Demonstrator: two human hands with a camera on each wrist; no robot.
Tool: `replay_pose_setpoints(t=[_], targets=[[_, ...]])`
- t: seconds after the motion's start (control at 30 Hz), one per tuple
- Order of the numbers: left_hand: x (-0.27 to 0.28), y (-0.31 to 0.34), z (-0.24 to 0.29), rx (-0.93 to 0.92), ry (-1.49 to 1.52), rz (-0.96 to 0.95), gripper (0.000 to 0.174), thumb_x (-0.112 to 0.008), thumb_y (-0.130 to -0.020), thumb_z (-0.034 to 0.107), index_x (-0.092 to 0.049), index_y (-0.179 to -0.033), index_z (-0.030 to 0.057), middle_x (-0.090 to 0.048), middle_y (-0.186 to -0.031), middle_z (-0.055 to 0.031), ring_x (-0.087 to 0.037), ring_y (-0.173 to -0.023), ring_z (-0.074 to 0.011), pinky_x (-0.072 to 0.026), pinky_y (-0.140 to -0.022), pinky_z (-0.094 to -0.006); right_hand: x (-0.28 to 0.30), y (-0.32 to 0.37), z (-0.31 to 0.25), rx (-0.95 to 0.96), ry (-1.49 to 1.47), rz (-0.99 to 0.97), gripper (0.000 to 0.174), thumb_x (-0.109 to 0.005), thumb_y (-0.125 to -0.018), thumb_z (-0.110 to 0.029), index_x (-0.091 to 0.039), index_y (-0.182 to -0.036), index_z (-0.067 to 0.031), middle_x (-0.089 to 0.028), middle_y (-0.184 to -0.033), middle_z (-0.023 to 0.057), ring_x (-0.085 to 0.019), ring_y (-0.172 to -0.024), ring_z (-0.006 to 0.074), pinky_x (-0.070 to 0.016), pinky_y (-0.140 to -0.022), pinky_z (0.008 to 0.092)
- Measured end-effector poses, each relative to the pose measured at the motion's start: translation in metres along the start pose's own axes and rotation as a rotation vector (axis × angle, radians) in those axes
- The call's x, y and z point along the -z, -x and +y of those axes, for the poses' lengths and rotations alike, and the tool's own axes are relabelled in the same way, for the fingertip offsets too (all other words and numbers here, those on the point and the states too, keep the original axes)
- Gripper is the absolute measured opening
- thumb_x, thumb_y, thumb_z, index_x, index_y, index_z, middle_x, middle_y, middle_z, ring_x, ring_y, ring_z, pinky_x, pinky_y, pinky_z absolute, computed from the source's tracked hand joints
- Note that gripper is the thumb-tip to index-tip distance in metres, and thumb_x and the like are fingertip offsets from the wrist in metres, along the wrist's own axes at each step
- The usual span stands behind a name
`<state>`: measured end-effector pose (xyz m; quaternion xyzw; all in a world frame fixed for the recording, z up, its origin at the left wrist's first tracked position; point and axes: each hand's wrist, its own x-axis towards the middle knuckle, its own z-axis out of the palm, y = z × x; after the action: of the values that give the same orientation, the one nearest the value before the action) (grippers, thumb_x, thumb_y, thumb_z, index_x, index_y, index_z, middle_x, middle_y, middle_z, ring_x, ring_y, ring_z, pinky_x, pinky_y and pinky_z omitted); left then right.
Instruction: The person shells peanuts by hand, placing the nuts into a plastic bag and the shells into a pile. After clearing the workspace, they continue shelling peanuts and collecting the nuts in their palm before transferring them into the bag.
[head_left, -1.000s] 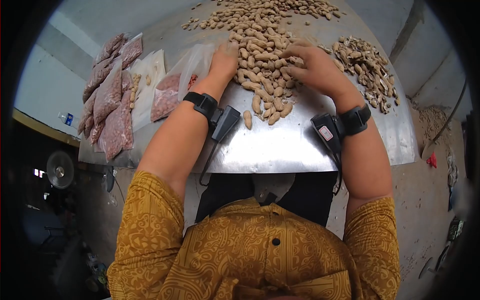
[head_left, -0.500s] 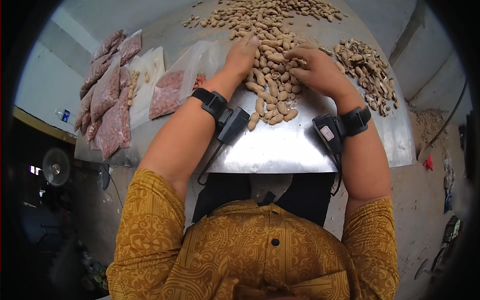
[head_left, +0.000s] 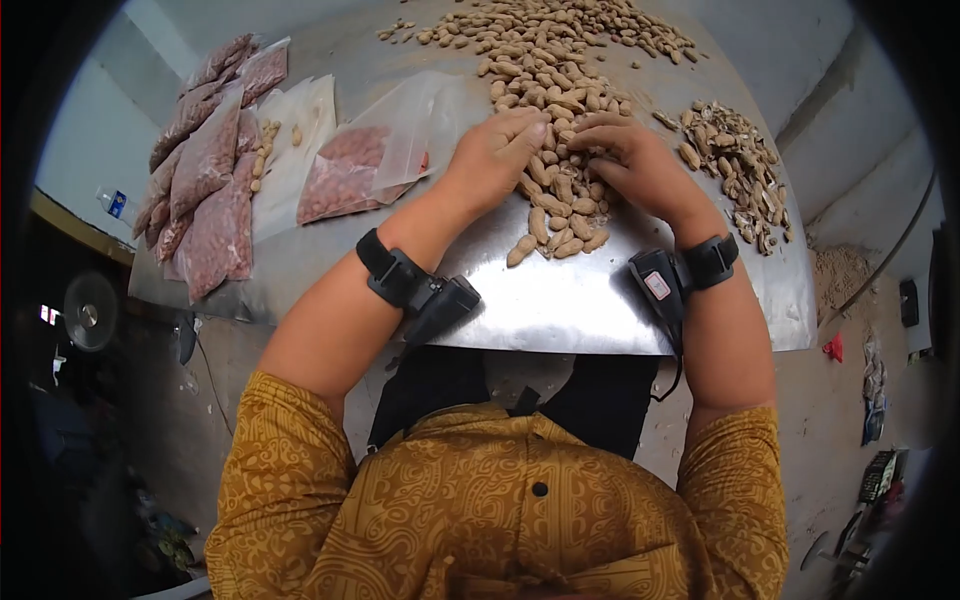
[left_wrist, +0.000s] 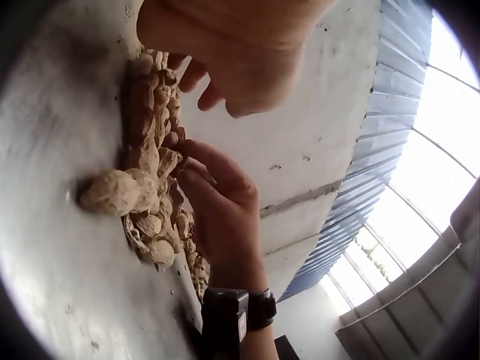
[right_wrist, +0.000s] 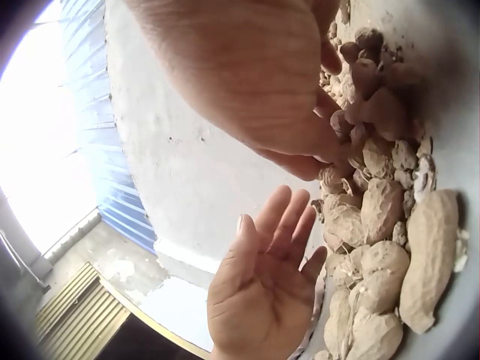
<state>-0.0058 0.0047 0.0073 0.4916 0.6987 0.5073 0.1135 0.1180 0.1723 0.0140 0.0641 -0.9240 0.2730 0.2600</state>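
Note:
A long heap of unshelled peanuts [head_left: 565, 195] runs down the middle of the metal table. The left hand [head_left: 492, 160] lies at the heap's left side, fingers extended over the nuts; in the right wrist view this hand [right_wrist: 262, 289] shows its palm, with nothing in it. Opposite, the right hand [head_left: 640, 165] reaches in with bent fingers touching the peanuts. In the left wrist view the right hand's [left_wrist: 221, 210] thumb and forefinger meet near the nuts [left_wrist: 154, 187]; whether a nut is between them cannot be told.
Bags of reddish kernels [head_left: 205, 180] are piled at the left of the table [head_left: 540, 315]. Flat clear bags [head_left: 300, 150] and a partly filled bag [head_left: 345, 175] lie beside them. Broken shells [head_left: 735, 165] form a pile at the right.
The left hand has moved right, from beside the partly filled bag to the peanut heap. Peanuts at the heap's near end have shifted right. The right hand stays by the heap.

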Motion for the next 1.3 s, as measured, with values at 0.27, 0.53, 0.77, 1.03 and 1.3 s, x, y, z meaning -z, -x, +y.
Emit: replay_pose_setpoints(t=[0.27,0.53,0.77,1.03,1.3], targets=[[-0.006,0.007,-0.003,-0.103,0.023,0.229,0.033,-0.057,-0.083,0.017,-0.058,-0.114,0.0066,-0.055,-0.108,-0.0097,-0.053,-0.094,-0.016,-0.0433,-0.08,-0.0263,-0.002,-0.005,-0.003,-0.157,-0.035,0.101,0.013,-0.061,-0.075,0.0,-0.063,-0.088,-0.0021,-0.063,-0.087,0.0088,-0.06,-0.081,0.0225,-0.0473,-0.074,0.029],[-0.01,0.01,-0.006,-0.21,-0.002,0.15,0.032,-0.059,-0.079,0.012,-0.06,-0.111,0.009,-0.054,-0.104,-0.0057,-0.053,-0.083,-0.0129,-0.0447,-0.069,-0.0242,-0.005,-0.007,-0.008,-0.165,0.007,0.014,0.017,-0.059,-0.074,0.0,-0.063,-0.09,-0.0026,-0.062,-0.091,0.0111,-0.058,-0.088,0.0263,-0.047,-0.077,0.0323],[-0.011,0.013,-0.008,-0.139,0.077,0.142,0.032,-0.06,-0.078,0.012,-0.061,-0.11,0.0098,-0.054,-0.095,-0.0049,-0.054,-0.08,-0.0127,-0.0444,-0.068,-0.0245,-0.003,-0.008,-0.014,-0.265,-0.058,-0.006,0.021,-0.06,-0.073,0.002,-0.062,-0.094,-0.0015,-0.061,-0.093,0.0119,-0.059,-0.088,0.0232,-0.0475,-0.077,0.0303],[-0.01,0.014,-0.001,-0.077,0.104,0.131,0.03,-0.065,-0.077,0.013,-0.062,-0.106,0.0055,-0.058,-0.089,-0.006,-0.056,-0.076,-0.0127,-0.046,-0.068,-0.0253,-0.009,-0.008,-0.023,-0.085,-0.346,0.149,0.027,-0.063,-0.071,0.005,-0.06,-0.097,-0.0012,-0.058,-0.095,0.0069,-0.058,-0.085,0.016,-0.0482,-0.076,0.0272],[-0.008,0.013,-0.002,0.029,0.448,0.057,0.026,-0.061,-0.082,0.007,-0.06,-0.105,-0.0026,-0.064,-0.097,-0.0066,-0.059,-0.086,-0.0107,-0.0477,-0.078,-0.0234,-0.008,-0.008,-0.029,-0.205,-0.364,0.16,0.024,-0.067,-0.074,-0.001,-0.061,-0.097,-0.0005,-0.061,-0.091,0.005,-0.058,-0.08,0.0116,-0.0485,-0.076,0.023]])
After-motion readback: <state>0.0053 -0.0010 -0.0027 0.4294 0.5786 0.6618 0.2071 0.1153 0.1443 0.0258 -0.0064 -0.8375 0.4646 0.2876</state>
